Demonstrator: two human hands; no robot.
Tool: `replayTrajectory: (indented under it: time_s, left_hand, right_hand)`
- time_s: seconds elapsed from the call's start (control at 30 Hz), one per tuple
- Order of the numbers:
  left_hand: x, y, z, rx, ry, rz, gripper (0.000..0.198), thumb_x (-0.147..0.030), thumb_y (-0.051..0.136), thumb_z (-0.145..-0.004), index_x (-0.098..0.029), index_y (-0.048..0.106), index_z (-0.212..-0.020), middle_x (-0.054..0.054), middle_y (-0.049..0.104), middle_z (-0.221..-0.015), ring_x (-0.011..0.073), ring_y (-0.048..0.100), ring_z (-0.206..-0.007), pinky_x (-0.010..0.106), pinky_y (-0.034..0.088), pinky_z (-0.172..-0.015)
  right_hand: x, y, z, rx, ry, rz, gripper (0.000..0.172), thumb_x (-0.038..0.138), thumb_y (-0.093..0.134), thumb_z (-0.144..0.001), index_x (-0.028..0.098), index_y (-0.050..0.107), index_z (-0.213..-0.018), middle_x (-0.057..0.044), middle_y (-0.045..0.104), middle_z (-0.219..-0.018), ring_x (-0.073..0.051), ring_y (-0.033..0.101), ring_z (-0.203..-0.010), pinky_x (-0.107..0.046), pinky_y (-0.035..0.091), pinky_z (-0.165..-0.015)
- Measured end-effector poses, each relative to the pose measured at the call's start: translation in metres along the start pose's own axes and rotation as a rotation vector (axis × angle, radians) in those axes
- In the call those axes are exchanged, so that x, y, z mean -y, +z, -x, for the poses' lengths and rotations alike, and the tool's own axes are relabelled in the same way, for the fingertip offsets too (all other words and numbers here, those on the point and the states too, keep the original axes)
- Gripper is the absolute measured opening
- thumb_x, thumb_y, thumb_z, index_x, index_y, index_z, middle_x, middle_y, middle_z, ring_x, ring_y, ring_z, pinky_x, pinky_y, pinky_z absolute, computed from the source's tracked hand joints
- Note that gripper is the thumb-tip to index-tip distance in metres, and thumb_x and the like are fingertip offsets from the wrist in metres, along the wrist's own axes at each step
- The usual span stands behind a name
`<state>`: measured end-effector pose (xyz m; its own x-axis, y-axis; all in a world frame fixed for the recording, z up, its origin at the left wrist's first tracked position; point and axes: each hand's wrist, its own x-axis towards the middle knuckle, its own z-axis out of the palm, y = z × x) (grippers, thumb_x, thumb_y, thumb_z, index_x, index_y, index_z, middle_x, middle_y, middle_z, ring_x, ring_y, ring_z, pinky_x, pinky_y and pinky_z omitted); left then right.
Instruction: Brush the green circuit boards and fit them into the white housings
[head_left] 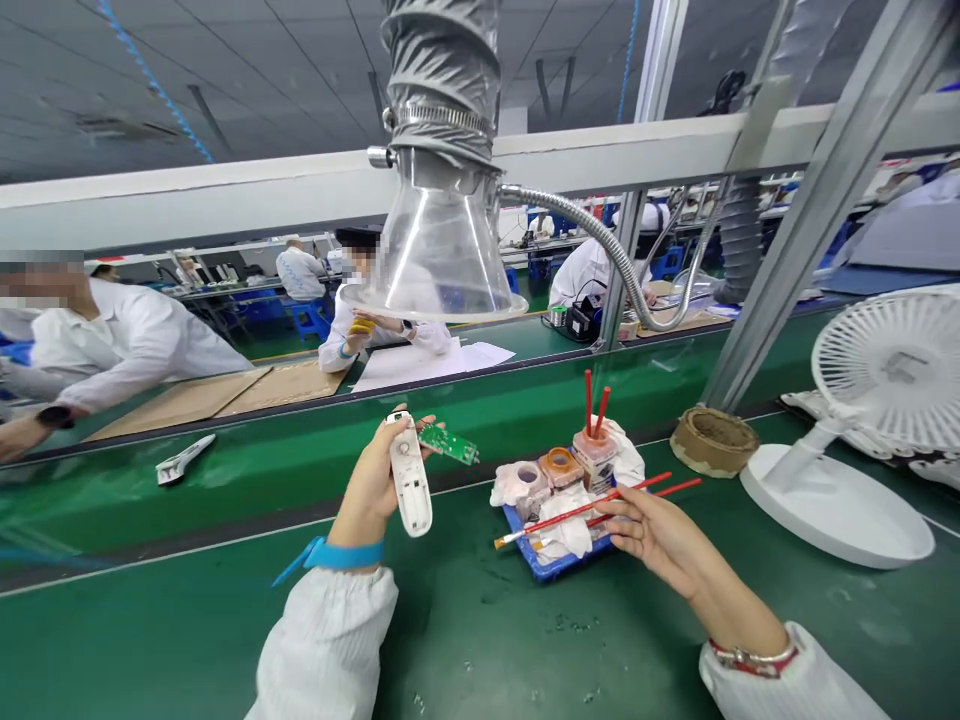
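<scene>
My left hand is raised above the green bench and grips a white plastic housing that hangs down from it. A small green circuit board sticks out to the right at the fingertips of the same hand. My right hand holds a thin red-handled brush that lies across a blue tray. A second red-handled brush lies beside it; whether the fingers also grip it I cannot tell. In the tray stand small jars, one pink, one orange, and a cup with two red sticks, among white cloths.
A clear extraction hood hangs above. A white desk fan and a roll of tape stand to the right. A grey tool lies on the conveyor belt at left. Several people in white coats sit across the line.
</scene>
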<state>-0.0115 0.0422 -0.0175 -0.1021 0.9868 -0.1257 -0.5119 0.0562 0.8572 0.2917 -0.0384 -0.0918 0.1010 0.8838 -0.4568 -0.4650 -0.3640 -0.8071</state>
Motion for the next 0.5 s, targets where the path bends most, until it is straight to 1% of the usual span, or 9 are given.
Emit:
replayTrajectory:
  time_s: [0.07,0.1,0.17,0.23,0.3,0.37,0.4,0.43,0.5]
  left_hand:
    - [0.016,0.007,-0.043,-0.048,-0.034,-0.01,0.025,-0.019,0.053,-0.085,-0.02,0.055,-0.109,0.002,0.066,-0.087,0.0148,0.065,-0.077,0.027,0.052,-0.065]
    - [0.026,0.014,-0.063,-0.067,-0.067,-0.025,0.023,-0.022,0.052,-0.086,-0.017,0.055,-0.109,0.003,0.064,-0.091,0.0145,0.063,-0.077,0.029,0.052,-0.066]
    - [0.048,0.033,-0.098,-0.083,-0.149,-0.062,0.028,-0.029,0.053,-0.087,-0.014,0.055,-0.11,0.007,0.06,-0.103,0.0164,0.061,-0.083,0.035,0.052,-0.07]
    - [0.068,0.059,-0.125,-0.071,-0.205,-0.091,0.031,-0.031,0.053,-0.086,-0.015,0.054,-0.113,0.008,0.058,-0.11,0.0186,0.059,-0.09,0.038,0.052,-0.075]
    - [0.083,0.088,-0.146,-0.041,-0.231,-0.112,0.032,-0.031,0.053,-0.086,-0.015,0.053,-0.114,0.009,0.057,-0.113,0.0197,0.059,-0.093,0.04,0.051,-0.077]
    - [0.089,0.113,-0.163,-0.015,-0.246,-0.131,0.033,-0.032,0.053,-0.086,-0.015,0.053,-0.115,0.009,0.057,-0.114,0.0201,0.058,-0.095,0.04,0.051,-0.078]
    - [0.09,0.123,-0.17,-0.01,-0.254,-0.144,0.033,-0.032,0.053,-0.086,-0.016,0.053,-0.115,0.009,0.056,-0.114,0.0203,0.058,-0.095,0.041,0.05,-0.079]
    - [0.089,0.128,-0.176,-0.011,-0.262,-0.159,0.034,-0.032,0.054,-0.086,-0.016,0.053,-0.115,0.009,0.056,-0.115,0.0205,0.058,-0.096,0.041,0.05,-0.079]
    - [0.088,0.13,-0.183,-0.023,-0.27,-0.196,0.034,-0.032,0.054,-0.086,-0.016,0.052,-0.116,0.009,0.056,-0.115,0.0208,0.058,-0.096,0.041,0.05,-0.079]
  right_hand:
    - [-0.003,0.002,0.001,0.013,-0.041,-0.008,0.016,0.023,0.053,-0.088,0.009,0.056,-0.08,-0.01,0.067,-0.066,-0.013,0.062,-0.048,-0.021,0.054,-0.047]
    - [-0.005,0.003,0.001,0.012,-0.067,-0.014,0.018,0.025,0.054,-0.088,0.01,0.055,-0.078,-0.009,0.066,-0.065,-0.013,0.061,-0.047,-0.021,0.053,-0.046]
    - [-0.009,0.007,0.001,0.002,-0.121,-0.032,0.021,0.029,0.055,-0.087,0.013,0.05,-0.075,-0.008,0.065,-0.064,-0.012,0.059,-0.045,-0.021,0.052,-0.044]
    - [-0.014,0.01,-0.001,-0.01,-0.174,-0.051,0.023,0.033,0.054,-0.087,0.015,0.046,-0.074,-0.005,0.064,-0.062,-0.011,0.057,-0.044,-0.021,0.051,-0.043]
    - [-0.017,0.013,-0.003,-0.015,-0.208,-0.061,0.025,0.037,0.053,-0.088,0.016,0.044,-0.076,-0.002,0.062,-0.06,-0.01,0.056,-0.043,-0.022,0.05,-0.043]
    - [-0.018,0.015,-0.005,-0.014,-0.216,-0.059,0.028,0.041,0.053,-0.087,0.017,0.043,-0.076,-0.001,0.061,-0.057,-0.01,0.055,-0.042,-0.022,0.049,-0.042]
    - [-0.018,0.015,-0.006,-0.013,-0.216,-0.055,0.029,0.043,0.053,-0.086,0.017,0.043,-0.076,-0.001,0.06,-0.057,-0.01,0.055,-0.042,-0.021,0.049,-0.041]
    - [-0.018,0.016,-0.006,-0.012,-0.216,-0.051,0.031,0.044,0.054,-0.085,0.017,0.043,-0.076,-0.002,0.06,-0.056,-0.01,0.055,-0.042,-0.021,0.049,-0.041]
    - [-0.017,0.016,-0.006,-0.011,-0.225,-0.05,0.034,0.048,0.056,-0.082,0.017,0.042,-0.076,-0.002,0.061,-0.057,-0.01,0.055,-0.042,-0.021,0.048,-0.041]
